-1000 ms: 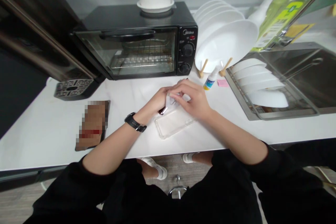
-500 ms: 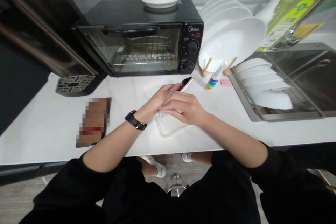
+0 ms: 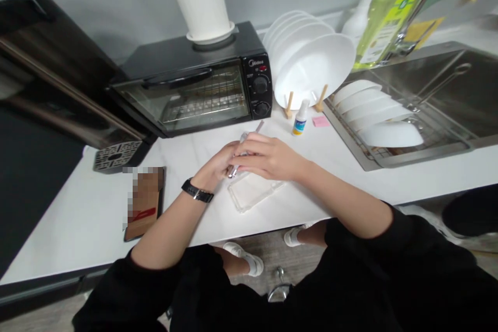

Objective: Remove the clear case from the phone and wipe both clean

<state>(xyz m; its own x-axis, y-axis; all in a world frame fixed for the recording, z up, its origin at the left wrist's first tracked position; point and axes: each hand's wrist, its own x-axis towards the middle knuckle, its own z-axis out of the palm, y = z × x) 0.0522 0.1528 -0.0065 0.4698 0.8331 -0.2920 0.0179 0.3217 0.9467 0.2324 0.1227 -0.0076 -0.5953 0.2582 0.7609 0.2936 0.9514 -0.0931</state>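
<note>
My left hand [image 3: 212, 168], with a black watch [image 3: 196, 191] on the wrist, grips a slim phone [image 3: 258, 126] tilted up off the white counter [image 3: 78, 218]; only its far tip and near corner show. My right hand [image 3: 268, 158] lies across the phone's face, its fingers pressing what looks like a small white cloth [image 3: 243, 138] against it. A clear phone case [image 3: 257, 194] lies flat on the counter just below both hands.
A black toaster oven [image 3: 194, 88] stands behind the hands with a white cylinder [image 3: 198, 0] on top. A small spray bottle [image 3: 300, 120], a pink note [image 3: 320, 121] and racked white plates [image 3: 311, 65] are to the right, beside a sink rack [image 3: 428, 150]. A brown flat item [image 3: 143, 202] lies left.
My view has tilted and shifted. My right hand has slid along the phone's face, first toward me and then back up. My left hand keeps hold of the phone above the case.
</note>
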